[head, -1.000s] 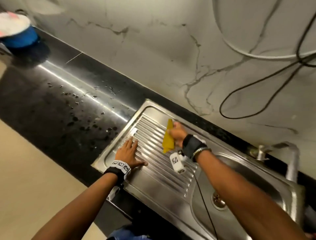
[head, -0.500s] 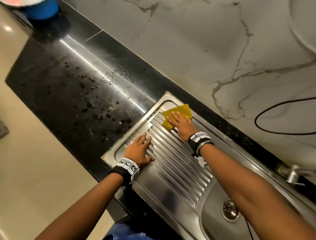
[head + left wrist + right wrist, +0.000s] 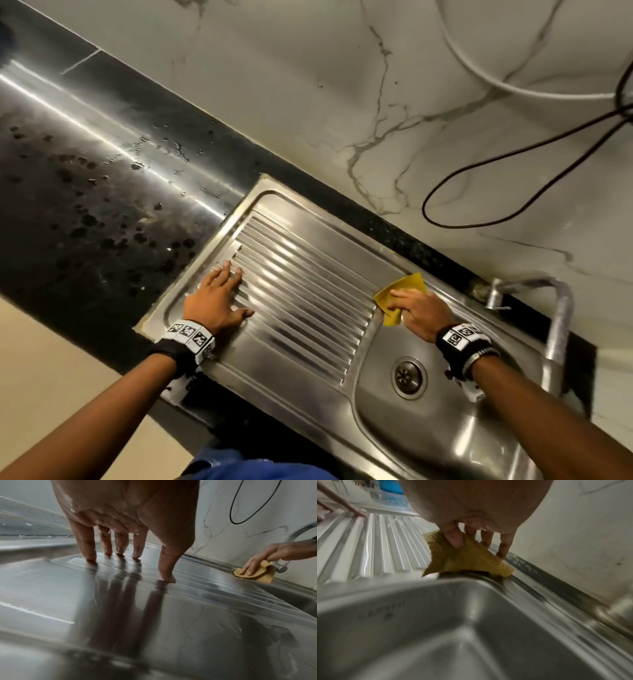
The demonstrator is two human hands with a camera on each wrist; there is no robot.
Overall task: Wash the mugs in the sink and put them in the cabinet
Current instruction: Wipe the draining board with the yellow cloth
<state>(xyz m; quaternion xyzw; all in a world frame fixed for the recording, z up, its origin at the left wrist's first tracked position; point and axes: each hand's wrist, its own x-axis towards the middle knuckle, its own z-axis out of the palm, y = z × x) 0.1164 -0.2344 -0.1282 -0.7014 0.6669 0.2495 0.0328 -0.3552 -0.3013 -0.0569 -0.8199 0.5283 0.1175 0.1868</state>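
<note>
No mug shows in any view. My left hand [image 3: 236, 291] lies flat on the near left part of the ribbed steel drainboard [image 3: 308, 284], its wet fingers [image 3: 89, 547] straight and spread, holding nothing. At the far corner where the drainboard meets the sink basin [image 3: 445, 428], my right hand [image 3: 414, 305] presses a yellow cloth [image 3: 409, 282] onto the steel. A fold of the cloth [image 3: 462, 561] is pinched between thumb and fingers. From the left wrist, the right hand [image 3: 254, 566] and cloth [image 3: 262, 576] appear at the far right.
A steel faucet [image 3: 558, 308] arches over the basin's right side, and a drain [image 3: 407, 377] sits in the basin floor. The black countertop [image 3: 85, 188] to the left carries water drops. A black cable [image 3: 513, 164] and a white hose [image 3: 496, 82] hang on the marble wall.
My right hand has slid the yellow cloth from the drainboard's far left corner rightward to the basin's edge. The left hand has stayed flat on the drainboard.
</note>
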